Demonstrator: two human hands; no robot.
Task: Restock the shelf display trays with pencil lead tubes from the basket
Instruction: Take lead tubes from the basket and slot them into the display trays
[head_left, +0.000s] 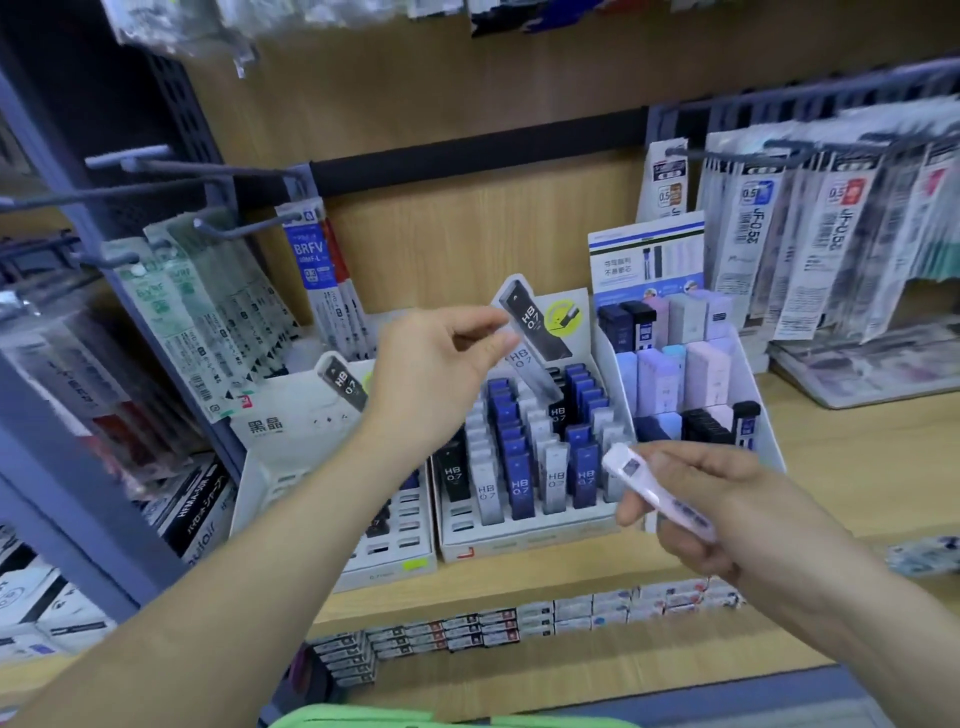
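Right hand (701, 499): fingers grasp a pale pink-white lead tube (652, 486) between thumb and fingertips. The tube is tilted, its labelled end up and to the left, in front of the gap between the middle tray (519, 543) and the right tray (768, 415).

Left hand (441, 358): raised over the middle tray, fingers loosely curled, thumb tip at the upper end of a grey HB 0.7 tube (537, 376). That tube leans, lower end down among the rows. Contact is blurred; cannot tell whether it is pinched or let go.

Middle tray: upright rows of black, blue and grey HB 0.7 tubes. Right tray: pastel and dark tubes in tiers. Left tray (332, 525): white, partly behind the left forearm. All three stand side by side on the wooden shelf (841, 467). Hanging refill packs (810, 228) on pegs at either side.
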